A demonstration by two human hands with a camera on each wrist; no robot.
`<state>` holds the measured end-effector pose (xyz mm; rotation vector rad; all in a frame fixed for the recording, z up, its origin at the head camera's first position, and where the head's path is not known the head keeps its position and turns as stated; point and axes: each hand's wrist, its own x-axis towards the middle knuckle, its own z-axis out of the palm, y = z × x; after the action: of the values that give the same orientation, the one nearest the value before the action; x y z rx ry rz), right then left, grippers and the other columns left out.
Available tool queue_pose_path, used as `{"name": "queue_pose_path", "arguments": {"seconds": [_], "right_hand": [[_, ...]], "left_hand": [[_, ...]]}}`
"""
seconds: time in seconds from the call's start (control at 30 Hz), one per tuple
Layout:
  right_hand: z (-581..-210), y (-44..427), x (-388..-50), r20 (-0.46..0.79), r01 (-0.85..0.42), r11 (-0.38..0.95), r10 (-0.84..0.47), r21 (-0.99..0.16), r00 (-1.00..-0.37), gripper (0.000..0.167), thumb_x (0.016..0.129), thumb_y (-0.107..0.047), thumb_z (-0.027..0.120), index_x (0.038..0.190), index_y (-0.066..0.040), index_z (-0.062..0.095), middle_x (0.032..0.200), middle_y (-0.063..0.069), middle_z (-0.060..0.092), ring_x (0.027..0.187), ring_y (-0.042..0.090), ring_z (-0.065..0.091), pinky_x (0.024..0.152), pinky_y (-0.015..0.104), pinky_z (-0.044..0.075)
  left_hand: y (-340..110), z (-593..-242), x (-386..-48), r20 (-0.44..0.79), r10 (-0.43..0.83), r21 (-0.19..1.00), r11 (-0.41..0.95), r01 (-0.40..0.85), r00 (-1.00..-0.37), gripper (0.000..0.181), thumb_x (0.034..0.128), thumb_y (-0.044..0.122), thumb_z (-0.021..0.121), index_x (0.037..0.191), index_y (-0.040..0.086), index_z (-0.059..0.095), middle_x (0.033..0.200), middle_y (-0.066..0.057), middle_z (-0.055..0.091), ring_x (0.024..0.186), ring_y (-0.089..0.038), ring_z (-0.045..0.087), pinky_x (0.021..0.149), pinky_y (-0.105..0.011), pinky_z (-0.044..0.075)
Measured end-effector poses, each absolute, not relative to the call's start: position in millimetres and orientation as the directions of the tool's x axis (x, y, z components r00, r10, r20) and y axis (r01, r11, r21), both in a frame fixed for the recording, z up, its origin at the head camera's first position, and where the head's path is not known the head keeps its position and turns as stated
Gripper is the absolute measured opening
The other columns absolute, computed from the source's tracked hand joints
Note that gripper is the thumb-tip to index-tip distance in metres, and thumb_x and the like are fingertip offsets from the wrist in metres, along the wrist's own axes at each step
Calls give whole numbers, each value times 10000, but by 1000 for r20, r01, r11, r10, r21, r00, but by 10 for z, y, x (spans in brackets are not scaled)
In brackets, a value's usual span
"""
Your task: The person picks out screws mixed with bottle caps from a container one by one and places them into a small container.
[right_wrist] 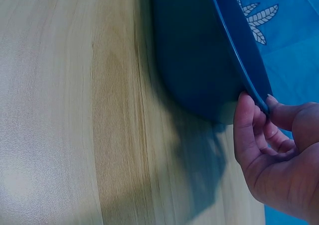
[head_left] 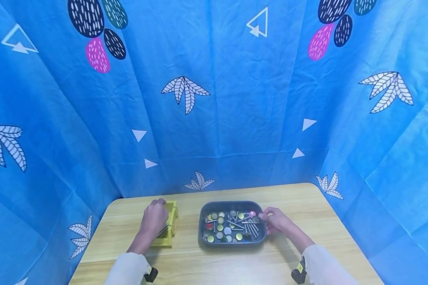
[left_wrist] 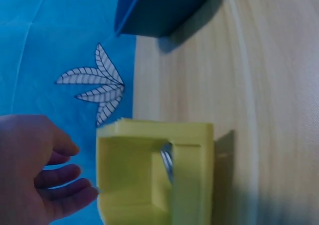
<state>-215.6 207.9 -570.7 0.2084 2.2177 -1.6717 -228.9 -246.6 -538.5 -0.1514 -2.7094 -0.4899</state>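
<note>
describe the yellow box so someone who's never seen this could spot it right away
On the wooden table, find the dark tray whose rim the right hand pinches. The yellow box stands left of it, the left hand beside it. Its colour sets it apart: bright yellow, where the tray is dark and holds many round caps and nails.

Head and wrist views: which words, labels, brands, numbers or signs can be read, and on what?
None can be read in any view.
Bottle caps: any print is too small.
Yellow patch on the black wrist device: too small to read.
Yellow box: no lettering visible.
Blue cloth: only printed leaves, triangles and drop shapes.
</note>
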Motion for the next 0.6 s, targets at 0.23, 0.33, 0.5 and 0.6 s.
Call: {"name": "queue_pose_path", "arguments": {"seconds": [0.23,0.33,0.5,0.6], "right_hand": [[-5709,2089,-2164,-375,337,289,-87,-896,-923,153,1022,-126,599,1034,23,568,820,198,665,618,218,653,573,354,615],[-5705,2090,-2168,-371,332,287,-92,-898,-924,157,1021,-132,603,1034,21,568,837,214,677,627,225,663,575,353,616],[-5714,2089,-2177,-363,323,290,-97,-901,-927,157,1021,-133,601,1033,20,568,855,225,684,642,238,678,602,383,632],[-5727,2101,-2185,-367,326,290,-98,-900,-925,147,1023,-126,596,1032,18,567,845,218,679,638,233,671,613,395,636]], "left_hand": [[-2213,-5228,-2306,520,80,314,908,278,-850,259,845,-37,655,1090,-82,726,1087,-280,735,1013,-448,711,853,-521,637],[-2079,-5155,-2303,515,95,323,899,295,-852,240,866,8,698,1095,-56,728,1098,-257,739,1033,-425,707,886,-512,630],[-1875,-5105,-2312,453,122,335,895,295,-883,243,911,85,698,1133,-10,723,1147,-212,738,1103,-393,691,965,-510,605],[-1757,-5118,-2319,420,152,328,894,306,-895,251,933,115,681,1160,13,719,1179,-187,733,1151,-374,680,1004,-498,593]]}}
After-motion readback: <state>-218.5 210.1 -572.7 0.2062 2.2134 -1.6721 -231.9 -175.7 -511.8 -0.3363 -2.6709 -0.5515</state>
